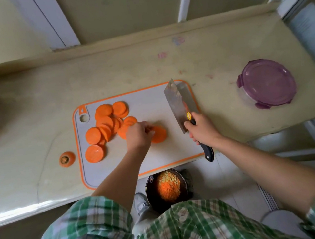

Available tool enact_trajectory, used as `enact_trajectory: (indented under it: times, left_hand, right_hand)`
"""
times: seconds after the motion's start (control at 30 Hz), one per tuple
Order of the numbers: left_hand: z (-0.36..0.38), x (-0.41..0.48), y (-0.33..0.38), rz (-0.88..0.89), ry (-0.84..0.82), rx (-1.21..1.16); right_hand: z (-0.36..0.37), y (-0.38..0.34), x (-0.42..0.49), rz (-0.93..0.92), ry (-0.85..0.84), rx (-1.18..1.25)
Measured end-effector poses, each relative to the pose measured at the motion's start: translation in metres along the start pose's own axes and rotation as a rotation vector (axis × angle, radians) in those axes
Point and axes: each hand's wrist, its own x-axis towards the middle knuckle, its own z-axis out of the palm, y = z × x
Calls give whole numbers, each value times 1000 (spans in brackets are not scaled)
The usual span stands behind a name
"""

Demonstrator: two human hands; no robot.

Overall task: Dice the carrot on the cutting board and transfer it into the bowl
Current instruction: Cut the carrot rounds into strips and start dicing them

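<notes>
Carrot slices [104, 125] are flat rounds w/ no long axis left, cut faces up, overlapping in a loose pile on the left half of the cutting board [167, 159]. A lone slice [160, 133] lies flat near the board's centre, apart from the pile. The board's long side runs L–R along the counter [27, 111], hang-hole at its far-left corner.

Left hand [138, 135] comes in from the near side, back of hand up, fingers curled, tips pinching the left edge of the lone slice. Right hand [202, 128] is wrapped tight round the handle of the cleaver [179, 103]; its long axis runs near-right to far-left, blade pointing away from the person, over the board's right edge, handle butt sticking out toward the body.

Bowl [154, 198] is dark and sits below the counter's near edge, w/ orange and pale dice inside. Carrot top [67, 159] sits on the counter just left of the board. A purple-lidded container [266, 82] stands well right of the board.
</notes>
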Motion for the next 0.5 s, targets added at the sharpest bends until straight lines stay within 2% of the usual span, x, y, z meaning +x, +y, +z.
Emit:
enact_trajectory:
  times: [0.1, 0.3, 0.5]
  left_hand:
    - [0, -5, 3, 36, 34, 122]
    - [6, -10, -2, 146, -81, 395]
    - [13, -7, 11, 112, -81, 399]
  right_hand:
    - [-2, 4, -1, 4, -12, 4]
    - [1, 7, -4, -56, -68, -61]
    - [-5, 16, -4, -172, -73, -277]
